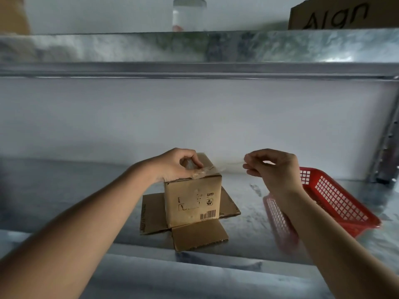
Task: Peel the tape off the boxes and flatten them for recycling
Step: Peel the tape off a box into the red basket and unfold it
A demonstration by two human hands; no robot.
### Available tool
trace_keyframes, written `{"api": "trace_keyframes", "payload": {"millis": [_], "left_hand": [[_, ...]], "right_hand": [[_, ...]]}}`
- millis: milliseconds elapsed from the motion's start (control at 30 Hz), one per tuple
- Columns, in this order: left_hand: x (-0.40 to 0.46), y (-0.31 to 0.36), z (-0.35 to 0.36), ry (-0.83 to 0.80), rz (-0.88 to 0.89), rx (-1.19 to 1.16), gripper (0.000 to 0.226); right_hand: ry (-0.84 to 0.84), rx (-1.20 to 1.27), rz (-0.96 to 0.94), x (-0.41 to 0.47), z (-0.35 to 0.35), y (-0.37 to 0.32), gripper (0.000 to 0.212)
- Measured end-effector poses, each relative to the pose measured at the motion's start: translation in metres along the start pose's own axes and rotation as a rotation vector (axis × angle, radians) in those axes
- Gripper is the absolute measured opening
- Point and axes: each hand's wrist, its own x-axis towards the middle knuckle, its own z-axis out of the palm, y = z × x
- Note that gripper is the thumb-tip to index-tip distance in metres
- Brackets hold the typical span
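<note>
A small brown cardboard box stands upside down on a metal shelf, its bottom flaps spread flat around it. My left hand grips the box's top edge, fingers curled over it, holding it down. A strip of clear tape stretches from the box's top right corner to my right hand, which pinches the tape's free end a little to the right of the box, at the same height.
A red plastic mesh basket sits on the shelf to the right, partly behind my right forearm. Above runs another metal shelf bearing a clear jar and a printed cardboard box. A shelf post stands at the right.
</note>
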Motion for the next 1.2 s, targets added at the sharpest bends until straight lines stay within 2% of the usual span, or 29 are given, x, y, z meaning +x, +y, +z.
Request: {"api": "trace_keyframes", "payload": {"millis": [133, 233, 300, 433, 567, 633, 700, 833, 967, 1067, 1200], "left_hand": [[0.003, 0.000, -0.002, -0.009, 0.008, 0.026, 0.029], [0.004, 0.000, 0.000, -0.028, 0.017, 0.026, 0.028], [0.003, -0.001, 0.000, -0.025, 0.005, 0.014, 0.035], [0.006, 0.001, 0.000, -0.027, -0.015, 0.015, 0.040], [0.003, 0.002, 0.000, -0.039, -0.019, 0.014, 0.043], [0.003, 0.003, -0.001, -0.043, -0.023, 0.022, 0.043], [0.004, 0.001, -0.001, -0.032, -0.017, 0.034, 0.037], [0.005, -0.001, 0.000, -0.023, 0.001, 0.043, 0.025], [0.003, -0.002, -0.001, -0.027, -0.004, 0.028, 0.028], [0.001, -0.004, -0.004, -0.030, -0.004, 0.011, 0.042], [0.004, -0.006, -0.004, -0.037, -0.005, 0.021, 0.032]], "right_hand": [[0.089, -0.140, -0.044, -0.001, 0.003, 0.007, 0.018], [0.062, -0.270, -0.123, 0.001, 0.013, 0.008, 0.018], [-0.056, -0.441, -0.222, 0.003, 0.018, 0.007, 0.017], [-0.401, -0.712, -0.448, -0.002, 0.030, 0.002, 0.035], [-0.622, -0.682, -0.492, -0.004, 0.040, -0.006, 0.028], [-0.672, -0.707, -0.446, -0.003, 0.042, -0.008, 0.035], [-0.668, -0.716, -0.423, -0.001, 0.044, -0.008, 0.044], [-0.607, -0.534, -0.378, 0.001, 0.055, -0.006, 0.030], [-0.562, -0.416, -0.353, 0.001, 0.058, 0.001, 0.026], [-0.442, -0.309, -0.295, 0.005, 0.046, 0.008, 0.022], [-0.299, -0.249, -0.193, 0.007, 0.027, 0.015, 0.025]]}}
